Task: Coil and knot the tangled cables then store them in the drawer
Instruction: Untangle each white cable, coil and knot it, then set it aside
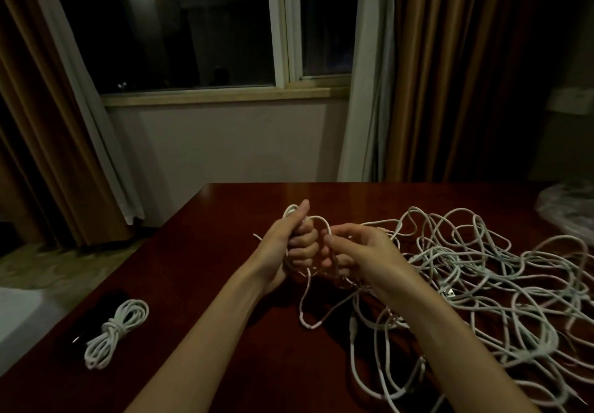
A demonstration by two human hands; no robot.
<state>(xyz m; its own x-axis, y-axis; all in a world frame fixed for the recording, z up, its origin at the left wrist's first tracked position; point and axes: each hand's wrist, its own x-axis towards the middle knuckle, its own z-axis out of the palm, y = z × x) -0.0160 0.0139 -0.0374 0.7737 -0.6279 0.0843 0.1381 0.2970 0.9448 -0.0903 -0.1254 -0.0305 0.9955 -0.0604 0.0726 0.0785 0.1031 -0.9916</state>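
A finished coil [116, 332] of white cable, knotted at its middle, was seen lying at the left of the dark red bench [205, 271]; next, the left hand [291, 245] was held above the bench with its grip curled tight round a small bundle of loops [294, 211]; just beside it, a strand [324, 223] was pinched by the right hand [356, 255], fingers bent; to the right, the tangled cables [482, 284] were spread loose over the bench, one trailing up to the hands.
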